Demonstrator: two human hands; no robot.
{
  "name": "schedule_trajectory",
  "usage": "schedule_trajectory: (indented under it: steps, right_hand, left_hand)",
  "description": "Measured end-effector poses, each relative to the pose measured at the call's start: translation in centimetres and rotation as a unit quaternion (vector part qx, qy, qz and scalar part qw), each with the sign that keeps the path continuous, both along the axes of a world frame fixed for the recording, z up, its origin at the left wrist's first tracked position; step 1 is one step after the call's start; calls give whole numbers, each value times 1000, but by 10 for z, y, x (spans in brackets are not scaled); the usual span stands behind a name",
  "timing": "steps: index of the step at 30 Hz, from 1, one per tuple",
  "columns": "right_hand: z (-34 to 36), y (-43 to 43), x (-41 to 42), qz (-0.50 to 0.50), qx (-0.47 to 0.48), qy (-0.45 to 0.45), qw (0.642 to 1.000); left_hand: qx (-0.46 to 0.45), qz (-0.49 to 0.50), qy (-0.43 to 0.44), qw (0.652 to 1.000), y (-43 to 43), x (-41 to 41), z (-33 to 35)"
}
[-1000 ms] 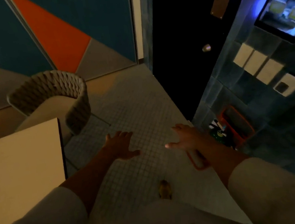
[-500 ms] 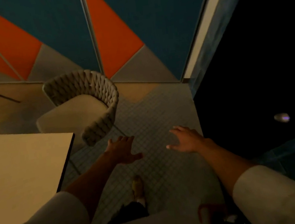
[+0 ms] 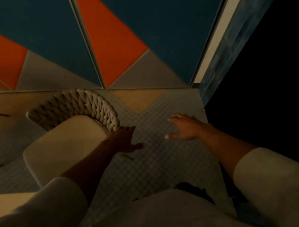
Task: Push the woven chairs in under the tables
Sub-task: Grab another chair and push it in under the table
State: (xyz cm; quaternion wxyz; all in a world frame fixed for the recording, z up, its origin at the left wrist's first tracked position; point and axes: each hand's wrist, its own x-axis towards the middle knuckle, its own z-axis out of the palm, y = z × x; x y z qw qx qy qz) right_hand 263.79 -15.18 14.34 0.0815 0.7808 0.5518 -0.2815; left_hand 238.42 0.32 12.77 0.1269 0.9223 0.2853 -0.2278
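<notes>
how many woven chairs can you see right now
1. The woven chair stands left of centre near the painted wall, and the left hand is close to the end of its backrest. Others may be out of frame.

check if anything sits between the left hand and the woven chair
Nothing visible does. The left hand is right at the backrest end of the woven chair; whether it touches is unclear.
</notes>
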Motion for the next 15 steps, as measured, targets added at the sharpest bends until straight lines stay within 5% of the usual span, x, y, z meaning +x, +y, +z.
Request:
schedule_trajectory:
  steps: [9,15]
  right_hand:
    - [-27,151,135,57,-30,-15,998]
    - [-20,274,221,136,-11,-20,990]
  left_hand:
    - [-9,25,20,999,130,112,-34]
    - [-13,143,41,989,221,168,-38]
